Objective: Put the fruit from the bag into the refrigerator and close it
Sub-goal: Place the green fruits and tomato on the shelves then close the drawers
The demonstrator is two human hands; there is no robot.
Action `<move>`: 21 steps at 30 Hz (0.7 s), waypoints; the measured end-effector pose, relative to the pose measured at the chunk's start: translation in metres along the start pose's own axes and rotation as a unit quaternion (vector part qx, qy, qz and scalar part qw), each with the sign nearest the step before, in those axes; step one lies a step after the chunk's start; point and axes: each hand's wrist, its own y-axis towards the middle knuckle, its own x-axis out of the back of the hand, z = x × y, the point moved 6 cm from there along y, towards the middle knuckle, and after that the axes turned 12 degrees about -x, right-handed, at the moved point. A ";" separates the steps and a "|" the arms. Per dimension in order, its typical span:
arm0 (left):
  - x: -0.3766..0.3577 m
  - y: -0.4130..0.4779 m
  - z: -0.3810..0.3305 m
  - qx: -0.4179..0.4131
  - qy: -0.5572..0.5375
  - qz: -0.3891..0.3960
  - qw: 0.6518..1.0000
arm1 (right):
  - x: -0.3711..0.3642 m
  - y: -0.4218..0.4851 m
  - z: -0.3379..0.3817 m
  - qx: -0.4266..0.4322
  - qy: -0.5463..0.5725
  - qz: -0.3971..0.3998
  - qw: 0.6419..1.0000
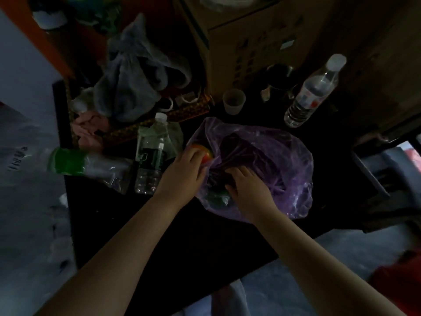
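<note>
A translucent purple plastic bag (273, 165) lies on a dark table (173, 224). At the bag's left opening my left hand (184, 169) grips a round red and yellow fruit (206, 153), mostly covered by my fingers. My right hand (248, 188) holds the bag's crumpled near edge, fingers curled into the plastic. Something dark green (217, 198) shows through the bag beneath that hand. The refrigerator is not in view.
Three plastic bottles stand or lie on the table: one with a green label (75, 161) at the left, one upright (151, 160) beside my left hand, one tall (313, 92) at the back right. A small cup (233, 101), a grey bag (134, 74) and a cardboard box (250, 37) crowd the back.
</note>
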 end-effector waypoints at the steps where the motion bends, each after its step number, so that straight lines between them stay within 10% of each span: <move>1: -0.003 0.005 0.002 0.002 0.000 -0.001 1.000 | -0.006 0.004 0.000 0.002 -0.002 0.010 1.000; 21: -0.045 0.037 0.033 0.049 0.050 0.048 0.996 | -0.054 -0.012 0.000 0.095 -0.013 0.065 0.993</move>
